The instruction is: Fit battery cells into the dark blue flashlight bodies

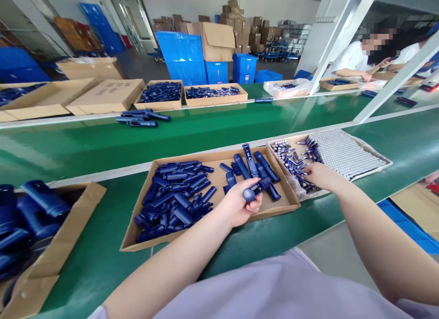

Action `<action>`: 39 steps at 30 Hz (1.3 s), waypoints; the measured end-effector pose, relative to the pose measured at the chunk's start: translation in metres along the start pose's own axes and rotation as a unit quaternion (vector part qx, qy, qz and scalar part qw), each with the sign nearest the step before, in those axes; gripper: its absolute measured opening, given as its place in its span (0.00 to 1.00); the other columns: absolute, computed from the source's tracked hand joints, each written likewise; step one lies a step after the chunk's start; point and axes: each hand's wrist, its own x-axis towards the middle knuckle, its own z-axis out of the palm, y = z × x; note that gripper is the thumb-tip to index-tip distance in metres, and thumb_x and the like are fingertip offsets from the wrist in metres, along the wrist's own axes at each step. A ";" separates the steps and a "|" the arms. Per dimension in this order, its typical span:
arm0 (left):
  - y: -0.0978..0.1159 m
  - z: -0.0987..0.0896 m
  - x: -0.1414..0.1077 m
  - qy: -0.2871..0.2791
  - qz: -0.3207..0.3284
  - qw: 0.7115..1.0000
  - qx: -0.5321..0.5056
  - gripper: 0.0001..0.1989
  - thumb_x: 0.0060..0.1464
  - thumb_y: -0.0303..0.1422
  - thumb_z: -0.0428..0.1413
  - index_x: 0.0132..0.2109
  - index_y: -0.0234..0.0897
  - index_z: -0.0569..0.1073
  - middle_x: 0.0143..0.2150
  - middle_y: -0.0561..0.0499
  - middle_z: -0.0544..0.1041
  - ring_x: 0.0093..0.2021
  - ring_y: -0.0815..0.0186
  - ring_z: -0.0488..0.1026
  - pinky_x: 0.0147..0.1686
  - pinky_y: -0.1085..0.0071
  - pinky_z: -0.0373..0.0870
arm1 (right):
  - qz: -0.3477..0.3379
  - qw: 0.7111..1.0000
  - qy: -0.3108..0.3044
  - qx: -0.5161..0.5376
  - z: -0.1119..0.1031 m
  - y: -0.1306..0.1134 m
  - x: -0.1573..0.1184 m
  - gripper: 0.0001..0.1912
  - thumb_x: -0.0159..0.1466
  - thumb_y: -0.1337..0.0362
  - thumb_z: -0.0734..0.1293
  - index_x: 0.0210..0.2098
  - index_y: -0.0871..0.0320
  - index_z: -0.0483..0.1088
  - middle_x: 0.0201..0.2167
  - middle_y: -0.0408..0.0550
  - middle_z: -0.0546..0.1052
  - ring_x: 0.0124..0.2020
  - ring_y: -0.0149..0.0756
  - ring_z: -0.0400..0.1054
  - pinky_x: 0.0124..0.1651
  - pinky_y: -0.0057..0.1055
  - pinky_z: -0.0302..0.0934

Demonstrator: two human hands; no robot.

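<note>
My left hand (pixel 240 202) is wrapped round a dark blue plastic housing (pixel 262 185) with an open slot and a round grey end, above a cardboard tray (pixel 192 161). Loose blue shell parts (pixel 174 191) are heaped in that tray's left half; several longer blue housings (pixel 265 165) lie at its right. To the right, my right hand (pixel 318 175) reaches into a second tray (pixel 368 147), its fingers curled down among small blue-and-silver cylinders (pixel 291 161) that look like batteries. Whatever its fingertips grip is too small to make out. Rows of upright cylinders (pixel 346 152) fill that tray's right side.
Another carton (pixel 78 213) of larger blue housings stands at the near left. Beyond the white divider runs a green conveyor belt (pixel 212 124) carrying a few blue housings (pixel 142 118). Parts trays (pixel 161 92) line its far side. A metal post (pixel 380 81) slants up at right; co-workers (pixel 356 58) sit behind it.
</note>
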 end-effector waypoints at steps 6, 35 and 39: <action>-0.001 -0.002 0.000 -0.004 0.000 1.000 -0.001 0.08 0.60 0.34 0.50 0.42 0.35 0.69 0.18 0.52 0.66 0.13 0.75 0.55 0.14 0.82 0.44 | 0.004 1.000 -0.027 -0.004 -0.005 0.000 -0.004 0.17 0.66 0.58 0.60 0.32 0.58 0.77 0.33 0.53 0.79 0.37 0.42 0.72 0.36 0.31 0.56; -0.009 -0.006 0.004 -0.060 0.037 0.997 -0.014 0.09 0.52 0.34 0.60 0.39 0.34 0.72 0.21 0.56 0.64 0.16 0.77 0.60 0.11 0.85 0.48 | -0.444 0.857 0.261 -0.008 -0.038 -0.122 -0.103 0.17 0.68 0.72 0.53 0.44 0.62 0.73 0.44 0.56 0.74 0.44 0.44 0.68 0.46 0.40 0.68; -0.008 -0.007 0.005 -0.041 0.054 0.997 -0.034 0.13 0.51 0.33 0.62 0.43 0.35 0.73 0.24 0.56 0.66 0.17 0.77 0.61 0.12 0.84 0.52 | -0.410 0.864 0.283 0.072 -0.019 -0.124 -0.110 0.18 0.68 0.72 0.55 0.51 0.60 0.70 0.47 0.55 0.74 0.48 0.43 0.68 0.52 0.42 0.67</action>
